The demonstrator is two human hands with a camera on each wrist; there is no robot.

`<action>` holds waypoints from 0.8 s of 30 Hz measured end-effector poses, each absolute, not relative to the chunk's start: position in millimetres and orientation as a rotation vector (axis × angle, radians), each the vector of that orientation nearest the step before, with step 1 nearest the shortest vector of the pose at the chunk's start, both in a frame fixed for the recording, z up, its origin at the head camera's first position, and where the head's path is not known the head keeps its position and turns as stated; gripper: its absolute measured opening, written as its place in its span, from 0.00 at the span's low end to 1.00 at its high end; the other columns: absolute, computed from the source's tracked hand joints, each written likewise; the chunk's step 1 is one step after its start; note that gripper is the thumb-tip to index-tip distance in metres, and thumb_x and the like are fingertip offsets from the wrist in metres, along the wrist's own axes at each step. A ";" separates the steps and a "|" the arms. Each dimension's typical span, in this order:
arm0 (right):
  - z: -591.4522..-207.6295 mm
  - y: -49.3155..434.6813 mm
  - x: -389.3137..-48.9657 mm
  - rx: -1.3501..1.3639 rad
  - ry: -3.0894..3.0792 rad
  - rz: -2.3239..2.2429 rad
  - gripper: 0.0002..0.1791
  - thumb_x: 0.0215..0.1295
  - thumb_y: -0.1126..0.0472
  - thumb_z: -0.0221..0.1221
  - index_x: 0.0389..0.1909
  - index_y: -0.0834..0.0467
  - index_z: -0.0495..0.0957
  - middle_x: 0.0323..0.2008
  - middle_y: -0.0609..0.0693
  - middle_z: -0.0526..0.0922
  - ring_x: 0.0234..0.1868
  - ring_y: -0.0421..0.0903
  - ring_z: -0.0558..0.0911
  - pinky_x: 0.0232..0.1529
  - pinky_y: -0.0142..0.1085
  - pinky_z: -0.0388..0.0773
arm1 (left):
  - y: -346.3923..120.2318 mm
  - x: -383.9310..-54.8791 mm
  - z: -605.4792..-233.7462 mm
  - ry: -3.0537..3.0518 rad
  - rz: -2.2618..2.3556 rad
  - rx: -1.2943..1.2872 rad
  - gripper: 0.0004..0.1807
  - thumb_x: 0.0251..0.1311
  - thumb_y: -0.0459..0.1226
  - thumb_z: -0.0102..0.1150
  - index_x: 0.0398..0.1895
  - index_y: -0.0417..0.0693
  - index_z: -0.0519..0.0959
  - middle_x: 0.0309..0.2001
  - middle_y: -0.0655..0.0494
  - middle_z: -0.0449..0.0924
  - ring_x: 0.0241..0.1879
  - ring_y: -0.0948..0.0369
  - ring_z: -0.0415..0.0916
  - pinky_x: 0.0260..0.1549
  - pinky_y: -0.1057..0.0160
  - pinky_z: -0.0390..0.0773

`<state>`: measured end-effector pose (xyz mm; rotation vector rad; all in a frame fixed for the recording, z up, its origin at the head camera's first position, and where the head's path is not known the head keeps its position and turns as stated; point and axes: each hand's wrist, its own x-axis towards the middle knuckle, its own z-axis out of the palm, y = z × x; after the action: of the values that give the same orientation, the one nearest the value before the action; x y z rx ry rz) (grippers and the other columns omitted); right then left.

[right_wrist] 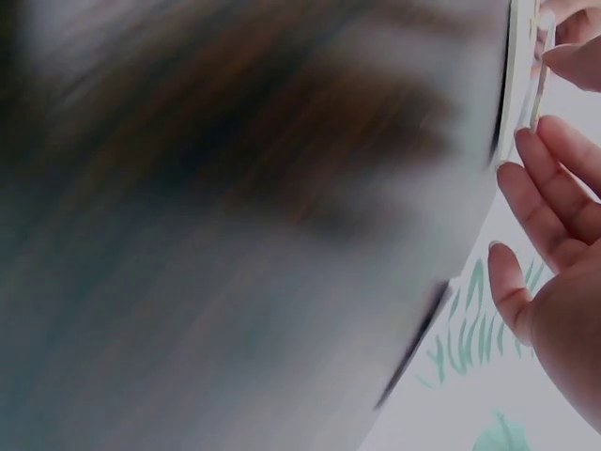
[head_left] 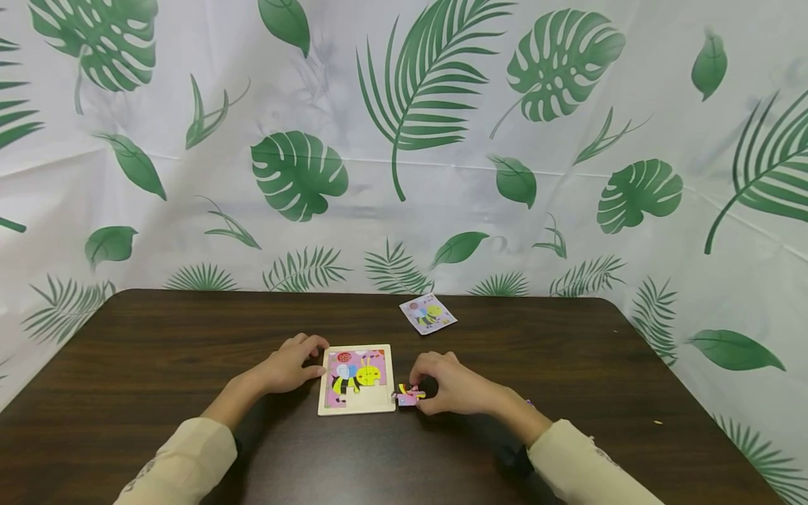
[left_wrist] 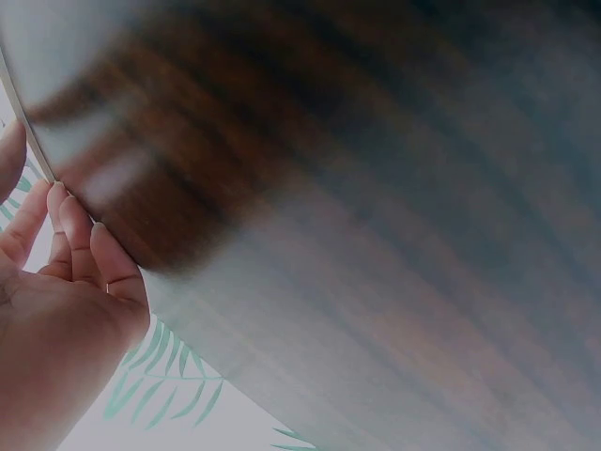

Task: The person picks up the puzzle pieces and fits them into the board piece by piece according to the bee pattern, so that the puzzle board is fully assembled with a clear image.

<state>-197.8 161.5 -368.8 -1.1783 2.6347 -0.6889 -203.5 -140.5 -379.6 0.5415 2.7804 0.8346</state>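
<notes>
A square wooden jigsaw puzzle board (head_left: 356, 412) lies on the table with a bee picture partly filled in; its lower right part shows bare wood. My left hand (head_left: 287, 366) rests at the board's left side, thumb and forefinger touching the edge. In the left wrist view, fingers of the left hand (left_wrist: 80, 272) lie along the tabletop. Just right of the board, my right hand (head_left: 456, 384) pinches a pink jigsaw piece (head_left: 407, 400) with yellow and red on it, between thumb and fingers. The right wrist view shows the right hand (right_wrist: 563, 216) with the piece mostly hidden.
A small printed card (head_left: 428, 313) with a bee picture lies behind the board, near the back of the dark wooden table (head_left: 189, 330). A white cloth with green leaves (head_left: 299, 175) hangs behind the table. A tiny scrap (head_left: 658, 422) lies at the right.
</notes>
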 end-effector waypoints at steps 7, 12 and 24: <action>-369.3 136.8 -200.0 -1.204 2.630 -0.639 0.10 0.50 0.61 0.64 0.34 0.55 0.74 0.34 0.41 0.72 0.40 0.39 0.70 0.40 0.37 0.56 | -140.5 -203.5 -379.2 2.778 0.829 0.539 0.18 0.59 0.37 0.57 0.51 0.44 0.68 0.42 0.50 0.68 0.46 0.49 0.65 0.44 0.42 0.64; -369.3 121.5 -201.7 -1.209 2.630 -0.629 0.10 0.49 0.61 0.64 0.33 0.56 0.75 0.34 0.42 0.73 0.41 0.40 0.70 0.40 0.36 0.55 | -140.5 -203.1 -378.1 2.780 0.827 0.540 0.18 0.59 0.37 0.57 0.51 0.44 0.68 0.42 0.50 0.68 0.46 0.49 0.64 0.44 0.42 0.64; -372.4 93.3 -202.6 -1.272 2.649 -0.598 0.11 0.45 0.61 0.65 0.30 0.57 0.76 0.31 0.44 0.74 0.37 0.38 0.69 0.36 0.34 0.54 | -141.1 -203.4 -378.6 2.776 0.824 0.543 0.18 0.59 0.38 0.57 0.51 0.44 0.68 0.42 0.49 0.67 0.46 0.50 0.64 0.43 0.44 0.65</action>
<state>-202.6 93.3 -372.4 -1.2720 2.6490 -0.5977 -203.4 -141.1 -378.6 0.5434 2.7763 0.8244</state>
